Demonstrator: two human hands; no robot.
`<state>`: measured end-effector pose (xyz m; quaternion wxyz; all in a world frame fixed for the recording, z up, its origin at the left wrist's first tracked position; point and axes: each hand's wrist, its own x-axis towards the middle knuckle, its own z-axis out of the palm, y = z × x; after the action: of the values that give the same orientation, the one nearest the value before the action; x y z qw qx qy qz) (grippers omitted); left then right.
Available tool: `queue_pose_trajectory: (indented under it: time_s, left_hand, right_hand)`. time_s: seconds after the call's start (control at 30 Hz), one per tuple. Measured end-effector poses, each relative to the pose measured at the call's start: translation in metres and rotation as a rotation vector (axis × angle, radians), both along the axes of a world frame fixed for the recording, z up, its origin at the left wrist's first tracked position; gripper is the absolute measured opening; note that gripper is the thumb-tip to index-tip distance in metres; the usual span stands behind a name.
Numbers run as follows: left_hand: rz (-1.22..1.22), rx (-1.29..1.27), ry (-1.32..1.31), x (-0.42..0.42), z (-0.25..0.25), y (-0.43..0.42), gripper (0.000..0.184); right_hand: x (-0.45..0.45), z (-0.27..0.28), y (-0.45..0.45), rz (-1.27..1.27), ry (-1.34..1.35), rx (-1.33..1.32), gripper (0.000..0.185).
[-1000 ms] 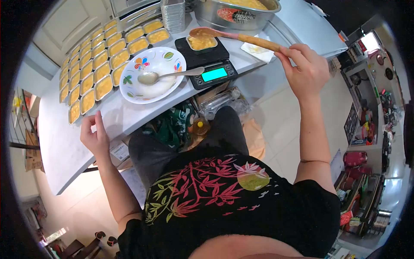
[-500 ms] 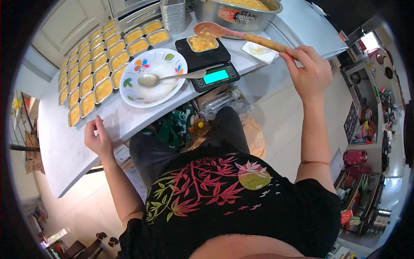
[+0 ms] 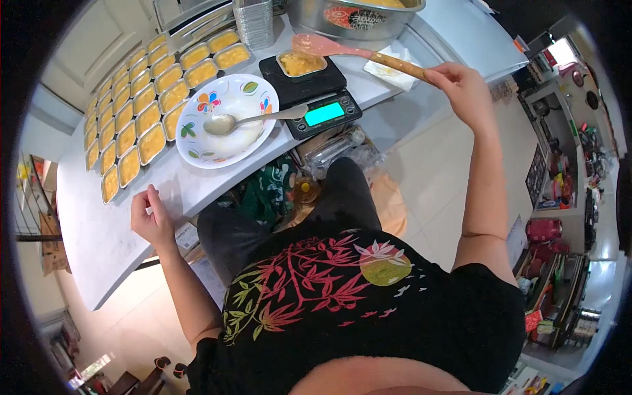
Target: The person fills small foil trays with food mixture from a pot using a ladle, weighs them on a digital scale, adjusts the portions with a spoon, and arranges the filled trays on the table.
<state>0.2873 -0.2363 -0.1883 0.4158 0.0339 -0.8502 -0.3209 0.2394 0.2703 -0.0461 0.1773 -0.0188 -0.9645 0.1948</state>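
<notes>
My right hand (image 3: pixel 461 93) grips the wooden handle of a pink-headed cooking spoon (image 3: pixel 395 64). The spoon's head hangs over the far edge of a foil tin of yellow, lumpy filling (image 3: pixel 301 64); whether they touch I cannot tell. That tin sits on the black platform of a digital kitchen scale (image 3: pixel 324 114) with a lit screen. My left hand (image 3: pixel 153 216) rests at the table's near edge, fingers curled in, thumb up, holding nothing. Beside the scale, a floral plate (image 3: pixel 197 149) carries a metal spoon (image 3: pixel 221 125).
Rows of filled foil tins (image 3: pixel 152 142) cover the left of the white table (image 3: pixel 82 237). A stack of unfilled tins (image 3: pixel 254 25) and a large metal pot (image 3: pixel 316 18) stand at the back. A white tissue (image 3: pixel 393 74) lies right of the scale.
The pink-headed spoon has turned in my right hand; the yellow mixture seen in its head before no longer shows. My left hand has barely moved, and the view has shifted slightly.
</notes>
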Motion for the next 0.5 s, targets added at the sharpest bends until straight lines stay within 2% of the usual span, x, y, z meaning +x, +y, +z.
queue_pose_trajectory:
  time_s: [0.07,0.17,0.3,0.4,0.5]
  left_hand:
    - [0.003,0.003,0.0,0.0,0.0,0.001,0.021]
    - [0.0,0.006,-0.001,0.0,0.0,0.0,0.022]
    - [0.002,0.013,0.006,0.0,0.0,-0.001,0.023]
    - [0.002,0.008,0.007,-0.001,0.0,-0.002,0.023]
    - [0.006,0.028,0.001,0.0,0.0,-0.001,0.023]
  right_hand:
    - [-0.01,-0.003,0.011,0.087,-0.076,-0.118,0.031]
    - [-0.013,0.01,0.014,0.064,-0.242,-0.319,0.031]
    - [-0.034,0.034,0.038,0.091,-0.174,-0.304,0.033]
    - [-0.054,0.062,0.052,0.005,-0.061,-0.219,0.035]
    - [-0.112,0.066,0.1,-0.007,-0.015,-0.067,0.043]
